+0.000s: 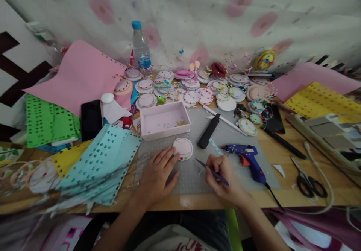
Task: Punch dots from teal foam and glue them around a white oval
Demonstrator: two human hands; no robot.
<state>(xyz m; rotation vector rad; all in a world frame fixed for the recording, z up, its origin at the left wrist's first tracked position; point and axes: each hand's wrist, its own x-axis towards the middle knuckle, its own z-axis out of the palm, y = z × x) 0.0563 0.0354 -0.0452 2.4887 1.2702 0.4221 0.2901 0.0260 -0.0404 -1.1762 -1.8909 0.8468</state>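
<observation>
My left hand [158,174]: palm down and spread, fingertips touching the left rim of the disc, gripping nothing.
My right hand [222,174]: closed, thumb and fingers pinching a dark pointed tool [219,177], its tip aimed toward the disc but apart from it.
White disc [183,148]: flat on the grey mat [184,181], toward the middle of the counter's front edge [197,202], with a curved line across it and a few coloured bits along its lower rim.
Pale box [165,121]: just behind the disc, open at the top, small coloured pieces scattered inside.
Black cutter [208,131]: on the mat, to the right of the disc, slanting away from me.
Blue glue gun [249,157]: on the mat, right of the cutter, its cord running over the counter's front edge.
Scissors [308,179]: near the counter's front right corner, handles toward me.
Decorated discs [191,97]: crowded together toward the counter's back edge, a water bottle [141,49] standing among them.
</observation>
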